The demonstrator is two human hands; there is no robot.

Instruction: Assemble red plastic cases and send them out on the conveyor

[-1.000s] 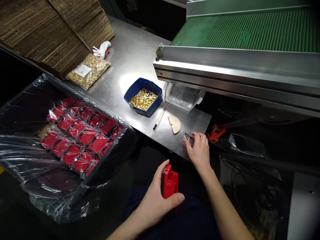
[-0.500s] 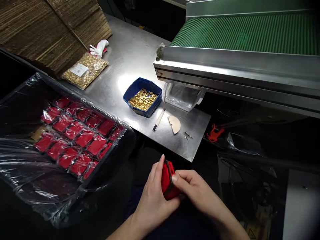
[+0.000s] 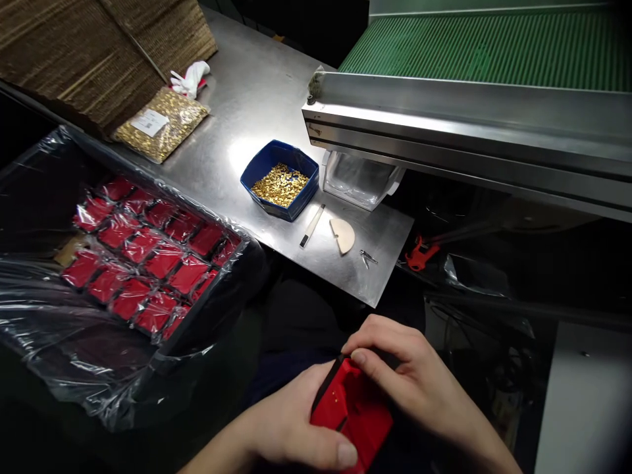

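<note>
Low in front of me, a red plastic case with a black edge (image 3: 363,418) is tilted so its red inside faces up. Small gold-coloured specks show on its inner wall. My left hand (image 3: 296,421) wraps round its left side, thumb across the near part. At the far top edge my right hand (image 3: 395,362) pinches the rim between thumb and fingers. Beyond them on the metal table stands a blue bin (image 3: 251,187) holding many small gold metal pieces (image 3: 281,185). A brush-like tool (image 3: 313,226), a cream half-disc (image 3: 343,236) and nail clippers (image 3: 368,257) lie near the table corner.
At left, a box lined with clear plastic (image 3: 212,355) holds several wrapped red-and-black items (image 3: 162,260). Behind are stacked cardboard (image 3: 99,59), a bag of gold pieces (image 3: 162,125) and a white glove (image 3: 191,79). A green conveyor (image 3: 469,49) overhangs a clear-lined tray (image 3: 363,181).
The red case has come down and nearer, turned so its inside shows. My right hand has shifted from its side to its far top edge. The view has tilted slightly.
</note>
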